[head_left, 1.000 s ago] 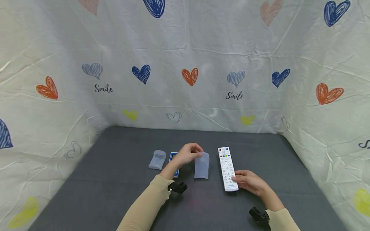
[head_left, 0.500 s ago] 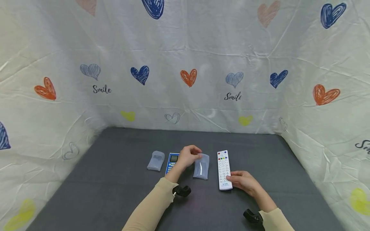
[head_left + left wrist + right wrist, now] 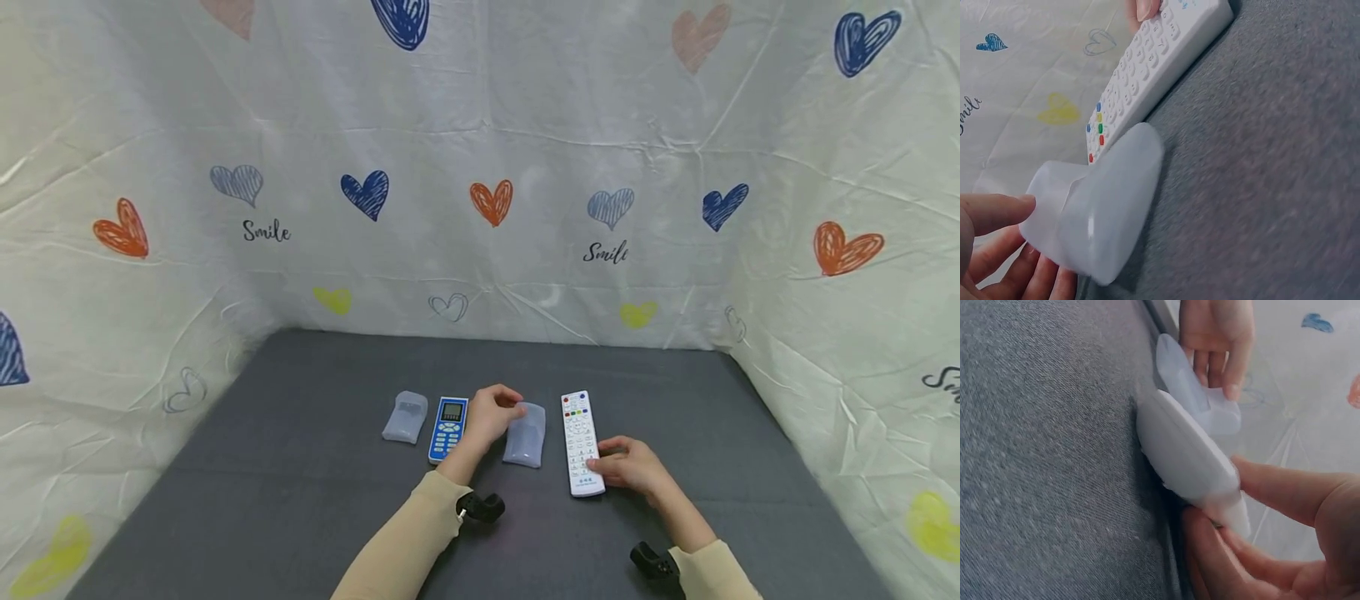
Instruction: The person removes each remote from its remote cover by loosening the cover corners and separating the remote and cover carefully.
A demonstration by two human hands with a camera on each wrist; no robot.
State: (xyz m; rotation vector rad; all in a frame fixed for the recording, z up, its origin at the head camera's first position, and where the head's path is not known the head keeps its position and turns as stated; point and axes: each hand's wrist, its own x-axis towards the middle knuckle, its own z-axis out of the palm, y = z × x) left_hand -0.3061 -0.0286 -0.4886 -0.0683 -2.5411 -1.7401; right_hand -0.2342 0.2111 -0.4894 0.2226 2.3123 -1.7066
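My left hand [image 3: 489, 417] pinches the far end of a translucent, milky sleeve-like cover [image 3: 527, 442] between thumb and fingers. In the left wrist view the cover [image 3: 1107, 215] bulges, and its lower edge is close to the table. Right of it in the head view, my right hand [image 3: 632, 468] holds a white remote control [image 3: 579, 442] by the near right edge, buttons facing up. The thumb and fingers grip that edge in the right wrist view, where the remote [image 3: 1185, 453] is tilted close to the cloth.
Left of the left hand lies a blue-and-white remote [image 3: 448, 430] with a small screen. Beside that lies a second, shorter translucent cover [image 3: 406, 417]. Grey cloth [image 3: 247, 500] covers the table, and a heart-print curtain [image 3: 420, 250] stands around its back and sides.
The white remote and my right hand have shifted slightly left, towards the cover. My left forearm has moved right, uncovering the blue remote. The left hand still pinches the cover.
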